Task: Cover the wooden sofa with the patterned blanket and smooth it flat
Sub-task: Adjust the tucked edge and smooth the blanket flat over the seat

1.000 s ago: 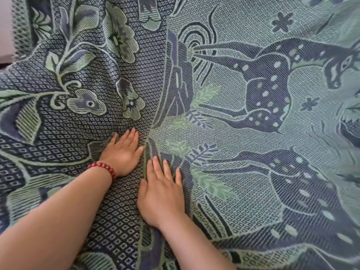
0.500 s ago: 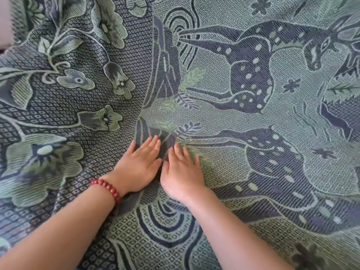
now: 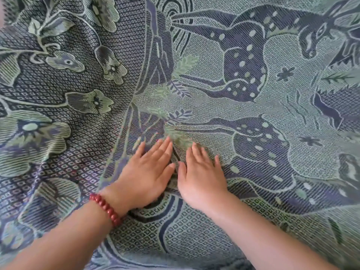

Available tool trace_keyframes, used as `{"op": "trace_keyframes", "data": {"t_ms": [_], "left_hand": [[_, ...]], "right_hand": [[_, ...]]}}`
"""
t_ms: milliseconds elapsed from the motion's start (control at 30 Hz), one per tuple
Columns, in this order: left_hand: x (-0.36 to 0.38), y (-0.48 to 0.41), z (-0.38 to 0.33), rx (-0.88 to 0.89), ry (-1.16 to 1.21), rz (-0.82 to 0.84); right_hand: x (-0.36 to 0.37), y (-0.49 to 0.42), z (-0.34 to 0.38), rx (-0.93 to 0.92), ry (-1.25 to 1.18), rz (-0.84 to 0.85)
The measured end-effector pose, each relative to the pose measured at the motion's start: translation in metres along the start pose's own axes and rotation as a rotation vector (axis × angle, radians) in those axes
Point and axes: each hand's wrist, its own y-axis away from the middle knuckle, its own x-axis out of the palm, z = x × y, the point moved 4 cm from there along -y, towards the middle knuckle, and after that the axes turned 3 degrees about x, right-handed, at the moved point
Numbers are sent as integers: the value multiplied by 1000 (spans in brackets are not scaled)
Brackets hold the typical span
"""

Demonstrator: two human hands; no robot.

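The patterned blanket (image 3: 253,106), green and dark blue with woven deer and flowers, fills the whole head view and hides the wooden sofa under it. My left hand (image 3: 145,175), with a red bead bracelet on the wrist, presses flat on the cloth with straight fingers. My right hand (image 3: 201,175) lies flat just beside it, fingers spread a little. Both hands sit next to a long crease (image 3: 136,90) that runs up from them through the middle of the blanket.
Left of the crease the flower-patterned part of the blanket (image 3: 58,94) lies rumpled with soft folds. The deer-patterned part on the right lies flatter. A sliver of pale background (image 3: 1,14) shows at the top left edge.
Both hands have slid along the crease, from the leaf motif onto the curved-band pattern, and now lie side by side. The view has shifted to follow them.
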Motion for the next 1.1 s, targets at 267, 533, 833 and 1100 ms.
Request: {"op": "trace_keyframes", "data": {"t_ms": [267,533,833,1100], "left_hand": [[16,13,1,5,33,9],[-3,-39,-101,124,125,-40],[31,-32,-99,151,47,167],[11,-86,-195,262,59,60]], "right_hand": [[13,14,-21,-27,-24,-17],[-9,16,-79,17,13,-12],[5,45,-169,40,46,6],[-9,39,-184,-9,36,-66]]}}
